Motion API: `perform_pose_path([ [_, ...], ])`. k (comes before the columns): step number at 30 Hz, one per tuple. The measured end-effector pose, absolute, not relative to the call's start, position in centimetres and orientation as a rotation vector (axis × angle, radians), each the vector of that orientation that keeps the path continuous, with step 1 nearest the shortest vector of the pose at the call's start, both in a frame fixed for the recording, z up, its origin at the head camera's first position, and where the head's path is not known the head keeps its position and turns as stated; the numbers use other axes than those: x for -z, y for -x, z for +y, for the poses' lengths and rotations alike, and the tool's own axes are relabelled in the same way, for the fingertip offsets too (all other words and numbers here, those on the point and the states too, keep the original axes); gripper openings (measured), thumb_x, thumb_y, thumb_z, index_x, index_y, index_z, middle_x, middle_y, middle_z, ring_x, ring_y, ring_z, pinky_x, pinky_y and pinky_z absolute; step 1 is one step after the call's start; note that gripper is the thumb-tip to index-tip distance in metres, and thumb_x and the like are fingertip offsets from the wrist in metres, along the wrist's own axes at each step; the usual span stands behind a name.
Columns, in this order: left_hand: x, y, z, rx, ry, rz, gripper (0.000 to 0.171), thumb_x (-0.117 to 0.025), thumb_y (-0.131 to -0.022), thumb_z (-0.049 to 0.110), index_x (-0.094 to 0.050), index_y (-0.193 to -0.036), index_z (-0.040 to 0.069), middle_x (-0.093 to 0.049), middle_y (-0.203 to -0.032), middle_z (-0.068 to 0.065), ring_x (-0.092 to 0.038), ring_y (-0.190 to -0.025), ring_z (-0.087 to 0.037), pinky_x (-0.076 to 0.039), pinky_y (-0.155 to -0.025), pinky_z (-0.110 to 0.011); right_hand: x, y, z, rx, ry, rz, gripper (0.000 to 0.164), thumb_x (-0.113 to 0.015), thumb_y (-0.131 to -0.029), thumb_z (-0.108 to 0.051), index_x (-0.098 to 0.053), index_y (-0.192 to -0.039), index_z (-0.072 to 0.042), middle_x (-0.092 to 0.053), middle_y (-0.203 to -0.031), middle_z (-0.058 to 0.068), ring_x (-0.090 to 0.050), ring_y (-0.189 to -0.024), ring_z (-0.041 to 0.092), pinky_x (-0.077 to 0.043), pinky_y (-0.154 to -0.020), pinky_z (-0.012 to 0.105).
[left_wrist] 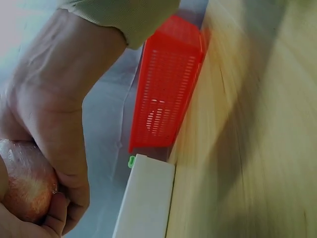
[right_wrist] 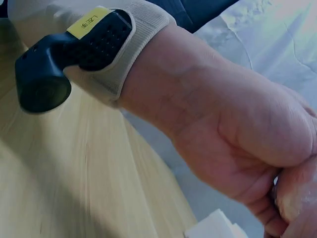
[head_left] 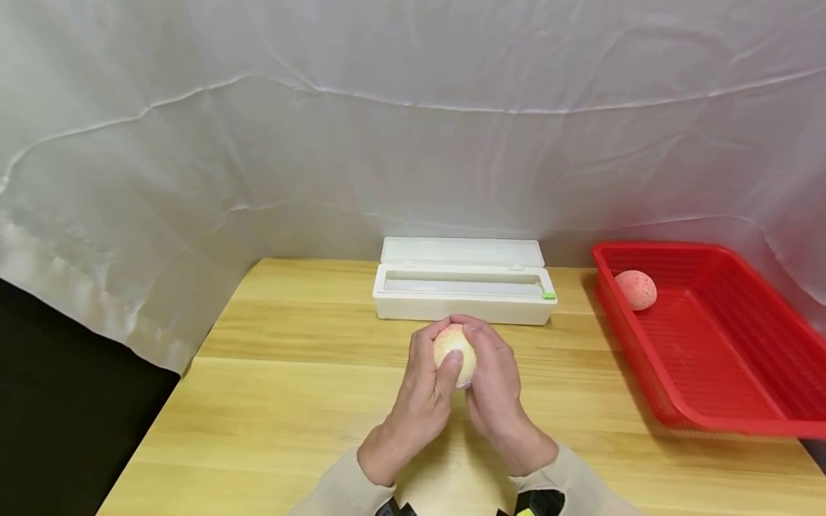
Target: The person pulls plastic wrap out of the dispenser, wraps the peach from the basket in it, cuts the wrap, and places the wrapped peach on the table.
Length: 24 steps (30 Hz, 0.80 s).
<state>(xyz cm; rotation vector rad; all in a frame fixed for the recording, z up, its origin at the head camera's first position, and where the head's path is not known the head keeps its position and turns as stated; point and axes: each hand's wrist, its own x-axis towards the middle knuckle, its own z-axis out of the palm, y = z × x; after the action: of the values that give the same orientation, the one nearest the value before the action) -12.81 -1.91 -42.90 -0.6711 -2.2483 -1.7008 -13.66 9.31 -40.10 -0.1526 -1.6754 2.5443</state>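
Both hands hold a pale yellow-and-pink apple (head_left: 455, 342) above the wooden table, in the middle of the head view. Clear plastic film clings to the fruit (left_wrist: 27, 186), glossy and wrinkled in the left wrist view. My left hand (head_left: 421, 387) grips its left side, the thumb laid over the front. Round the right side curl the fingers of my right hand (head_left: 497, 383). Just beyond the hands stands a white cling film box (head_left: 464, 309). Its lid is raised, a roll lies inside, and a green slider (head_left: 549, 295) sits at its right end.
A red plastic basket (head_left: 716, 344) stands on the right of the table (head_left: 271, 423), with another pinkish apple (head_left: 636, 289) in its left back corner. Pale grey cloth (head_left: 413, 165) hangs behind. Something black (head_left: 71, 401) lies beyond the table's left edge.
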Motion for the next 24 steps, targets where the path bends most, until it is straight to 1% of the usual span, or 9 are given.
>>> perform_pose_path([
  [5,42.9,12.9,-2.0,1.768,0.658,-2.240,0.040,-0.047,-0.114,0.020,-0.039,-0.151,0.010,-0.047,-0.143,-0.010,-0.051,-0.123,-0.021,-0.046,-0.106,-0.041,40.2,13.7,9.5,-2.558,0.174,-1.654,0.042,-0.037,-0.112,-0.022,-0.068,-0.127,0.003,-0.062,-0.130,0.009,-0.062,-0.117,0.020,-0.059,-0.095,0.027],
  [8,42.8,12.9,-1.9,1.788,0.636,-2.241,0.039,-0.046,-0.114,0.020,-0.040,-0.151,0.009,-0.047,-0.143,-0.010,-0.051,-0.124,-0.022,-0.045,-0.107,-0.042,40.2,13.8,9.5,-2.551,0.185,-1.677,0.042,-0.037,-0.112,-0.020,-0.068,-0.128,0.003,-0.063,-0.130,0.009,-0.062,-0.117,0.020,-0.060,-0.095,0.028],
  [10,42.9,13.1,-2.0,1.817,0.601,-2.236,0.038,-0.045,-0.114,0.021,-0.040,-0.150,0.008,-0.049,-0.143,-0.011,-0.051,-0.125,-0.023,-0.046,-0.107,-0.041,40.3,13.9,9.7,-2.592,0.150,-1.680,0.043,-0.037,-0.113,-0.024,-0.066,-0.133,0.002,-0.061,-0.135,0.009,-0.061,-0.121,0.020,-0.058,-0.097,0.028],
  [12,42.7,13.4,-2.1,1.907,0.532,-2.222,0.037,-0.043,-0.115,0.024,-0.041,-0.149,0.008,-0.051,-0.141,-0.012,-0.052,-0.123,-0.022,-0.046,-0.106,-0.039,40.4,13.9,10.1,-2.655,0.040,-1.687,0.047,-0.036,-0.114,-0.030,-0.059,-0.142,0.000,-0.053,-0.144,0.009,-0.057,-0.126,0.019,-0.056,-0.101,0.027],
  [14,42.4,13.6,-2.4,2.077,0.459,-2.171,0.038,-0.039,-0.116,0.030,-0.042,-0.148,0.010,-0.052,-0.140,-0.013,-0.054,-0.120,-0.021,-0.049,-0.102,-0.037,40.6,13.7,10.7,-2.684,-0.132,-1.738,0.051,-0.036,-0.112,-0.029,-0.045,-0.154,-0.002,-0.043,-0.152,0.011,-0.053,-0.129,0.016,-0.051,-0.104,0.025],
  [16,42.0,13.9,-2.6,2.276,0.403,-2.091,0.044,-0.032,-0.117,0.038,-0.042,-0.149,0.010,-0.052,-0.140,-0.015,-0.057,-0.116,-0.021,-0.054,-0.098,-0.035,40.9,13.7,11.4,-2.647,-0.304,-1.814,0.055,-0.040,-0.110,-0.021,-0.032,-0.161,-0.001,-0.036,-0.157,0.014,-0.051,-0.131,0.013,-0.048,-0.106,0.023],
  [18,41.7,14.1,-3.0,2.405,0.362,-2.051,0.052,-0.026,-0.116,0.045,-0.043,-0.151,0.010,-0.052,-0.140,-0.018,-0.061,-0.112,-0.021,-0.059,-0.094,-0.035,41.2,13.7,11.8,-2.545,-0.403,-1.907,0.059,-0.044,-0.106,-0.009,-0.028,-0.162,0.002,-0.037,-0.157,0.020,-0.053,-0.130,0.010,-0.048,-0.106,0.021],
  [21,41.1,14.3,-3.5,2.395,0.350,-2.112,0.059,-0.023,-0.116,0.047,-0.041,-0.157,0.009,-0.051,-0.146,-0.021,-0.065,-0.114,-0.026,-0.062,-0.092,-0.040,41.4,13.8,12.2,-2.327,-0.378,-2.052,0.060,-0.057,-0.101,0.002,-0.038,-0.158,0.004,-0.049,-0.152,0.022,-0.059,-0.124,0.010,-0.053,-0.102,0.022],
  [24,40.7,14.5,-3.8,2.212,0.329,-2.276,0.057,-0.029,-0.115,0.048,-0.041,-0.160,0.015,-0.053,-0.149,-0.019,-0.065,-0.116,-0.029,-0.061,-0.093,-0.043,41.2,13.9,12.4,-1.995,-0.309,-2.273,0.060,-0.073,-0.096,-0.004,-0.052,-0.152,-0.003,-0.061,-0.142,0.016,-0.062,-0.115,0.014,-0.056,-0.095,0.023],
])
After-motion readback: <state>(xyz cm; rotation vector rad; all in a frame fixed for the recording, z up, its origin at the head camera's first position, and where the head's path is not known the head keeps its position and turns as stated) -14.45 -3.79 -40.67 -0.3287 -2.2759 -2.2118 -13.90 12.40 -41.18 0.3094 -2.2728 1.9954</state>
